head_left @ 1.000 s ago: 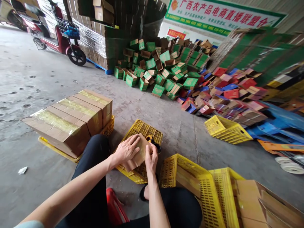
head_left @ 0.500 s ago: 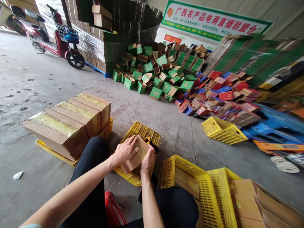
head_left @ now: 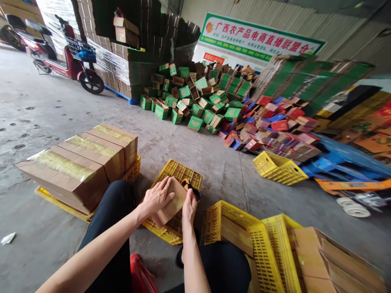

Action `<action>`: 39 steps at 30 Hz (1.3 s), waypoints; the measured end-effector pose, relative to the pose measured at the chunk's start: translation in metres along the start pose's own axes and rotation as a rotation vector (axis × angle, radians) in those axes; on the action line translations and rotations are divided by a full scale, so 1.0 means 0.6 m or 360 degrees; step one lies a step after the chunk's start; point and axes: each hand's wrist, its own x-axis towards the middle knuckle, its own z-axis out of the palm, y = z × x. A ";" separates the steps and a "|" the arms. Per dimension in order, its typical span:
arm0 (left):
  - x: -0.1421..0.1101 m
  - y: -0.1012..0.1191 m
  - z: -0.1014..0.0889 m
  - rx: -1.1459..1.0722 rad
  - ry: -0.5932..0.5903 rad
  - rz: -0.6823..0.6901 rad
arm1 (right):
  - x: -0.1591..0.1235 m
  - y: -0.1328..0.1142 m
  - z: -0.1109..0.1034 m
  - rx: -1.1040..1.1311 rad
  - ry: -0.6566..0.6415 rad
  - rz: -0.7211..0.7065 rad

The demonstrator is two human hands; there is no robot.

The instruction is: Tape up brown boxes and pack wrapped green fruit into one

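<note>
Two hands grip a small cardboard box (head_left: 174, 198) above a yellow crate (head_left: 186, 173): the left hand (head_left: 157, 198) lies flat across its top, the right hand (head_left: 189, 205) closes on its side. Just beside them sits a black-and-orange object (head_left: 191, 189), perhaps a tape dispenser, partly hidden.

The grey concrete floor (head_left: 220, 158) is stained and pitted at the left, with a seam running across it; behind rises a corrugated wall (head_left: 253, 24) bearing a green-edged banner (head_left: 262, 36) with red lettering; a red scooter (head_left: 65, 61) stands near plastic-wrapped cardboard stacks (head_left: 114, 61); heaped beside them lie green cartons (head_left: 195, 95), then red and blue ones (head_left: 275, 126); pale light falls on the floor at the upper left, while the stacks stand darker.
</note>
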 end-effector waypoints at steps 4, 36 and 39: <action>0.000 -0.001 0.003 -0.0003 0.0069 0.0023 | 0.013 0.003 -0.006 -0.0004 0.0015 0.0020; -0.057 0.007 0.042 -0.1450 0.0711 -0.0494 | 0.044 -0.021 -0.036 -0.0687 -0.0482 -0.0317; -0.056 0.010 0.045 -0.1521 0.0694 -0.0493 | 0.050 -0.028 -0.027 -0.1006 -0.0427 -0.0540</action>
